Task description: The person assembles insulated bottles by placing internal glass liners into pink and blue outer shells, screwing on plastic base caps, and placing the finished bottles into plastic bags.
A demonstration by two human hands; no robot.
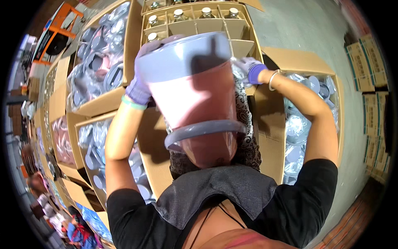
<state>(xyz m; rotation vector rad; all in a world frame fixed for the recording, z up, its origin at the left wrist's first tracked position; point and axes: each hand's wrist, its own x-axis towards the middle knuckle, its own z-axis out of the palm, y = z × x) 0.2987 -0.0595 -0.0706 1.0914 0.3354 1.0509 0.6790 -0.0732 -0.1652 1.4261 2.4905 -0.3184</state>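
Close under the camera, a tall translucent pink plastic jug with a grey lid and grey handle ring (195, 99) is held up between both hands. The left hand (139, 89), in a purple glove, is wrapped around the jug's upper left edge. The right hand (251, 68), also gloved in purple, sits at the jug's upper right behind the lid; whether it grips cannot be told. Beyond, a divided cardboard box (244, 31) holds capped glass bottles (206, 12) in separate cells. Open cardboard cartons (103, 103) on the left and a carton on the right (338, 103) hold plastic-wrapped grey lids (298, 124).
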